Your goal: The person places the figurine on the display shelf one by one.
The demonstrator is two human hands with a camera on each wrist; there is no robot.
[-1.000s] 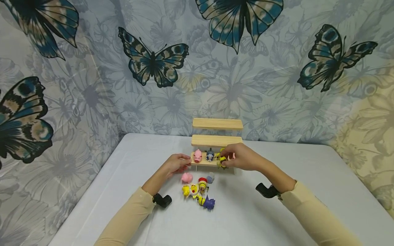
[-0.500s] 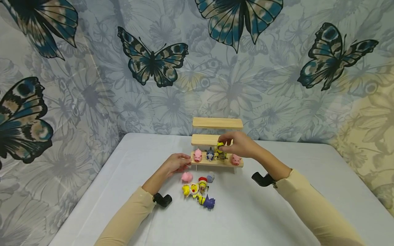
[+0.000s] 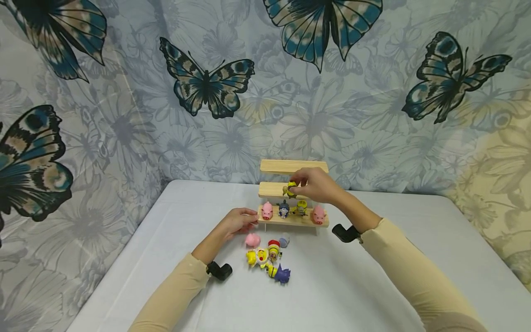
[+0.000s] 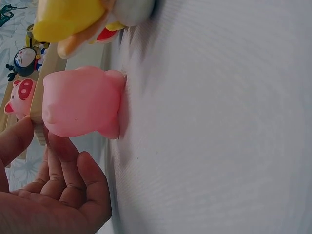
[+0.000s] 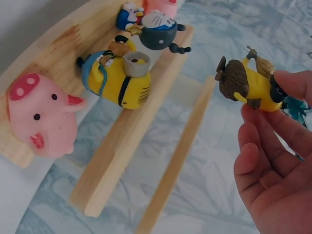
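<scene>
My right hand (image 3: 317, 185) pinches a yellow minion figurine (image 5: 256, 90) with a brown skirt between thumb and fingers. In the head view it overlaps the middle tier of a wooden display stand (image 3: 270, 189). My left hand (image 3: 238, 222) grips the left end of the bottom tier (image 4: 43, 92), thumb above and fingers below. On that tier stand a pink pig (image 3: 267, 211), a dark grey-blue figurine (image 3: 284, 209), another minion figurine (image 5: 117, 83) holding a grey cup-like piece, and a second pink pig (image 5: 44, 114) at the right end.
In front of the stand, several toys lie on the white tabletop (image 3: 332, 290): a pink pig toy (image 3: 252, 240), a yellow-and-white figurine (image 3: 258, 257), a red-topped figurine (image 3: 274, 250), a grey toy (image 3: 284, 240) and a purple-and-yellow figurine (image 3: 280, 274). A butterfly-print cloth (image 3: 232, 152) hangs behind.
My right hand has risen from the bottom tier to the middle tier with the skirted minion figurine, uncovering the other minion and the right pig. The left hand has kept its place.
</scene>
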